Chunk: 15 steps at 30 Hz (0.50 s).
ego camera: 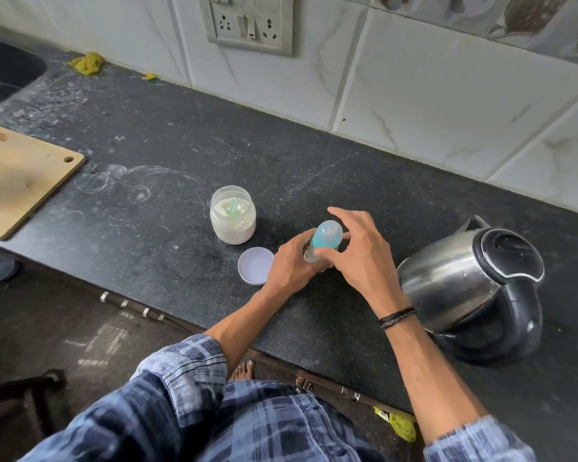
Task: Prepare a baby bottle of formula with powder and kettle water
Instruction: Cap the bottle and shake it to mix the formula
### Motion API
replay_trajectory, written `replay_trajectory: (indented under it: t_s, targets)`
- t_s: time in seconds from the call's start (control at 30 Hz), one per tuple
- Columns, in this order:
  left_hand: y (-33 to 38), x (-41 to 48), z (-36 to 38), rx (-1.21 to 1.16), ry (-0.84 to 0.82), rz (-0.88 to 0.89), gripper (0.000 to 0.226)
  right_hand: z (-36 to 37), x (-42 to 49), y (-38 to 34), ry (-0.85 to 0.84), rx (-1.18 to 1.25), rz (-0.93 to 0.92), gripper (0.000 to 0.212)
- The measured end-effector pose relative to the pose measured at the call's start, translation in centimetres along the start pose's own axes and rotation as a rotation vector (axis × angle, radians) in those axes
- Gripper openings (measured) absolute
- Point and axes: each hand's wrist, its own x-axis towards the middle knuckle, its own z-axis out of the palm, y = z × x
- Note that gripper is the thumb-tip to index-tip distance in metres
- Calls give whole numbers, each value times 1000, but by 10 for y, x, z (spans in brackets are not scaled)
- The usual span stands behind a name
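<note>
We take the bottle as the centre of the dial. The task looks to be either at its start or close to its end, and we cannot tell which. On the black speckled stone countertop (167, 138), the rounded stainless-steel kettle (447, 278) at 4 o'clock stands on its base with its black lid down. The clear plastic jar (233, 225) of white powder at 10 o'clock stands open. Its round pale lilac lid (256, 265) lies flat at 8 o'clock, just beside the left hand.

The small baby bottle (327, 235) stands upright on the counter between the two hands, with its translucent blue domed top on. The left hand (291, 265) grasps the bottle's body with curled fingers. The right hand (357, 248) arches over the top, thumb and lower fingers pinching the collar, forefinger lifted free. The hands hide the body, so we cannot see whether there is powder or water inside. We also cannot tell whether the top is coming off or going on.

The counter is matt, with dusty ring marks on it. The kettle's steel is smooth and reflective, and its handle is glossy black plastic. The pale wooden cutting board (20, 181) at 9 o'clock, well away from the rest, looks worn. The powder is fine and heaped, with a small green plastic scoop (232, 206) stuck in it.
</note>
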Motion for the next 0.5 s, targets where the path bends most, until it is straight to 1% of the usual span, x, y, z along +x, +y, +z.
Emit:
replay_trajectory:
  t_s: [0.1, 0.17, 0.23, 0.33, 0.43, 0.5]
  targets:
    - [0, 0, 0, 3, 14, 1, 62, 2, -3, 1, 13, -19, -19, 67]
    - [-1, 0, 1, -1, 12, 0, 60, 5, -2, -1, 42, -41, 14, 62]
    - [-2, 0, 1, -7, 4, -2, 59, 6, -1, -3, 55, -52, 54, 64]
    - [-2, 0, 1, -5, 1, 1, 62, 5, -2, -1, 39, -35, 70, 77]
    - [-3, 1, 1, -3, 9, 2, 62, 5, -5, 2, 18, -27, 15, 72]
    - [-4, 1, 2, -3, 9, 4, 61, 6, -4, 3, 22, -43, 20, 68]
